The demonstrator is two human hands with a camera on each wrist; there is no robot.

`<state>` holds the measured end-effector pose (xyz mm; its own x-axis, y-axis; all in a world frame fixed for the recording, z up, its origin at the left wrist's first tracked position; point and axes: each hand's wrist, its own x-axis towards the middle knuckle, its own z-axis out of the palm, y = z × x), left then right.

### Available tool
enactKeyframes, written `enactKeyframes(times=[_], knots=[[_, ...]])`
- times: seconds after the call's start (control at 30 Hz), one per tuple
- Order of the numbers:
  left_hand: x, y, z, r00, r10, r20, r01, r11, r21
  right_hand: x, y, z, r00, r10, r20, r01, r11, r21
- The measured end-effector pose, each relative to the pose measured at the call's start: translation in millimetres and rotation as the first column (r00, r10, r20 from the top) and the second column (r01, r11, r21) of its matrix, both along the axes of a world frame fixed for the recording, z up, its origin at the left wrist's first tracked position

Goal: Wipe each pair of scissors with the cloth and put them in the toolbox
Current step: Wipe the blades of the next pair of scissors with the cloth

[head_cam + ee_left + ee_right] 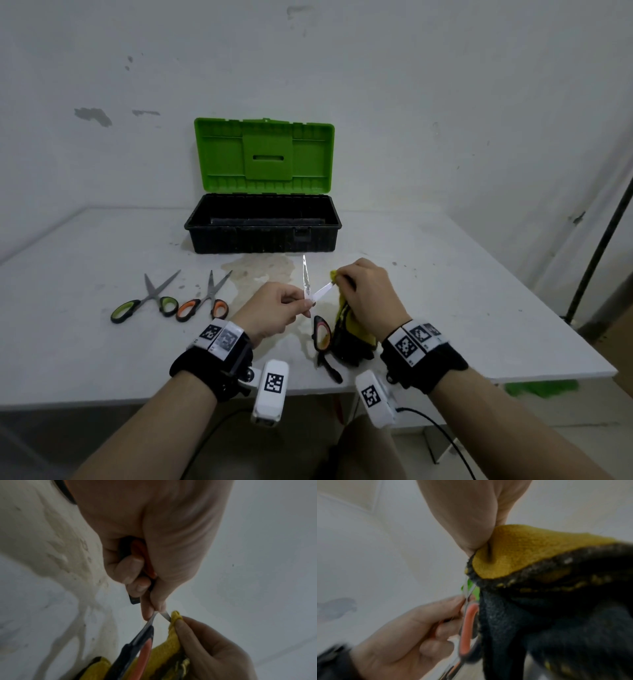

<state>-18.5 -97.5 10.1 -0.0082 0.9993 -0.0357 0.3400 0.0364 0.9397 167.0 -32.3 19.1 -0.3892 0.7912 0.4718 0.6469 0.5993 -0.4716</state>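
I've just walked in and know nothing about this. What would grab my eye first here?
Probably the toolbox at the back of the white table, its bright green lid standing open. Near the front, the left hand holds opened scissors while the right hand pinches a yellow and black cloth on one blade. Two more pairs, green-handled scissors and orange-handled scissors, lie to the left.

You have three pairs of scissors before you: one green-handled pair (144, 301) and one orange-handled pair (204, 298) lying on the one white table (479, 308), and one more orange-handled pair, the held scissors (313, 294), open between your two hands. There is one yellow-and-black cloth (349, 329) and one toolbox (263, 222), its single green lid (263, 156) raised.
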Motion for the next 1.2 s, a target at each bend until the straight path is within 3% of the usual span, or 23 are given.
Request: enactKeyframes(times=[0.13,0.3,0.47,0.57,0.63,0.73,0.8,1.03,1.13,1.2], knots=[[-1.2,-0.3,-1.1,0.999,0.011,0.036,-0.01,1.0,-0.027,4.2,-4.1,10.1,1.0,0.007,-0.028,-0.006,0.999,0.04],[2.2,2.3,-1.4,1.0,-0.028,0.001,0.028,1.0,-0.001,-11.6,-22.7,-3.9,0.98,0.132,0.152,-0.131,0.991,-0.019],[-4.5,4.3,-6.6,0.992,-0.017,-0.124,0.024,0.998,0.056,-5.3,-0.5,1.5,0.982,-0.021,0.19,0.021,1.0,-0.001],[-7.2,4.1,-8.3,0.991,-0.005,-0.132,0.01,0.999,0.038,2.6,8.0,6.0,0.987,-0.102,0.128,0.101,0.995,0.017],[-6.6,4.1,-7.9,0.996,0.0,-0.089,0.002,1.0,0.02,1.6,-0.7,5.5,0.996,-0.054,0.069,0.052,0.998,0.035],[-3.4,3.7,-4.7,1.0,-0.018,-0.014,0.018,1.0,-0.01,-9.4,-24.4,-4.5,0.986,0.098,0.134,-0.105,0.993,0.048],[-2.7,3.4,-2.9,0.999,-0.036,-0.004,0.036,0.999,-0.021,-10.6,-26.3,-12.7,0.982,0.11,0.156,-0.119,0.992,0.049],[-9.2,-3.1,-1.1,0.998,-0.06,0.021,0.061,0.995,-0.08,17.7,14.2,-2.6,0.988,-0.133,-0.077,0.128,0.989,-0.07],[-9.8,-2.6,-1.1,0.998,-0.052,0.036,0.055,0.992,-0.112,31.4,25.4,1.1,0.954,-0.181,-0.241,0.129,0.968,-0.215],[-11.2,-0.9,-2.3,0.998,-0.044,0.051,0.05,0.99,-0.131,35.6,27.0,3.6,0.948,-0.179,-0.264,0.103,0.955,-0.279]])
